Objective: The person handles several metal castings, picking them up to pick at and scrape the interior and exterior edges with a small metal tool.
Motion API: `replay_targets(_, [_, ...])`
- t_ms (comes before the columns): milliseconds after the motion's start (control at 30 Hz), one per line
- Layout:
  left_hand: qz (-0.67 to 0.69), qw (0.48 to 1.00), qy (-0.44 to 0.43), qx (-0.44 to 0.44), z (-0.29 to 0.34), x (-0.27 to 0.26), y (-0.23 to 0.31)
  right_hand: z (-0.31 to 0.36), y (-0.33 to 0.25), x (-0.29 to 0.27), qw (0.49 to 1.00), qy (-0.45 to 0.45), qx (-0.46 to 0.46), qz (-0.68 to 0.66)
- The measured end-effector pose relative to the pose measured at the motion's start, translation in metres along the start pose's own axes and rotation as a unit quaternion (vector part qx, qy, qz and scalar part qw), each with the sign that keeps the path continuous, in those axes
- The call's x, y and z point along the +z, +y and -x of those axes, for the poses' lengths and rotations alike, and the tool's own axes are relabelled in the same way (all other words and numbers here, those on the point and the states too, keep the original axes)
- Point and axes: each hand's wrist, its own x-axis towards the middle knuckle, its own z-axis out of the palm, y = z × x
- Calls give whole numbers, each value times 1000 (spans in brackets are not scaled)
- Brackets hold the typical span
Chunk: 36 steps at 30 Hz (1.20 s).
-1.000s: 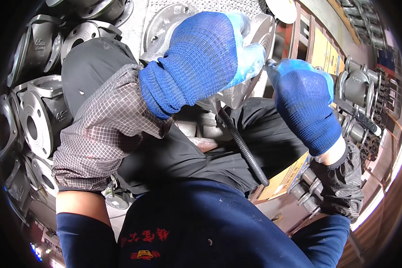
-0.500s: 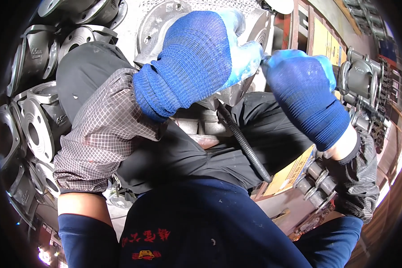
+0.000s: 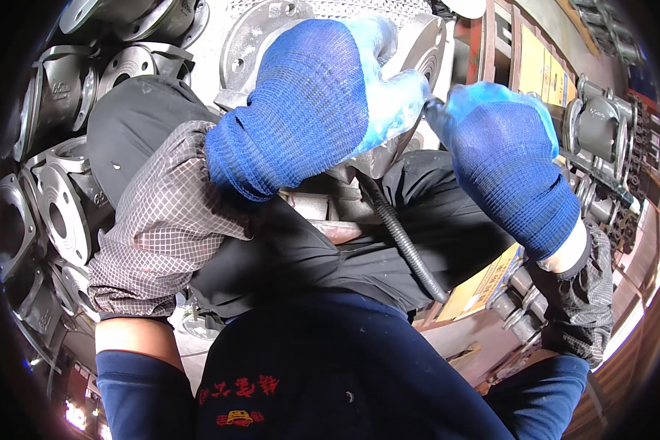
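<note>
My left hand point(image 3: 308, 106), in a blue coated knit glove, is closed over a grey flanged metal casting point(image 3: 253, 48) between my knees. Its fingertips are hidden, so what they grip does not show. The left thumb points right, close to the end of a dark rod-like tool point(image 3: 435, 116). My right hand point(image 3: 502, 150), gloved alike, is closed around that tool; most of it is covered by the fist. Another round flange point(image 3: 427, 51) of grey metal shows just beyond the left thumb. Below the hands, a black ribbed hose point(image 3: 400, 238) slants across my lap.
Many grey flanged castings point(image 3: 62, 213) are piled along my left side. To the right stand more castings point(image 3: 598, 128) and a yellow box point(image 3: 539, 66) beside a reddish frame point(image 3: 488, 44). My dark-trousered knees point(image 3: 143, 125) flank the work.
Both gloved hands have drawn slightly apart, the left a little leftward and the right a little down. More of the dark tool's end shows between them.
</note>
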Motion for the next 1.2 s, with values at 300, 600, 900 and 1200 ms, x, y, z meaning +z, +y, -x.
replay_targets(300, [-135,988,-10,69,-10,1,-22,-3,0,3,998,-60,4,9])
replay_targets(600, [-101,995,1,9,-1,-15,-19,-30,-25,-2,967,-211,138,-23])
replay_targets(900, [-167,985,5,47,2,-20,-18,2,21,-23,970,24,74,-230])
replay_targets(1200, [-166,978,-70,104,4,-47,-27,12,41,21,819,216,222,-483])
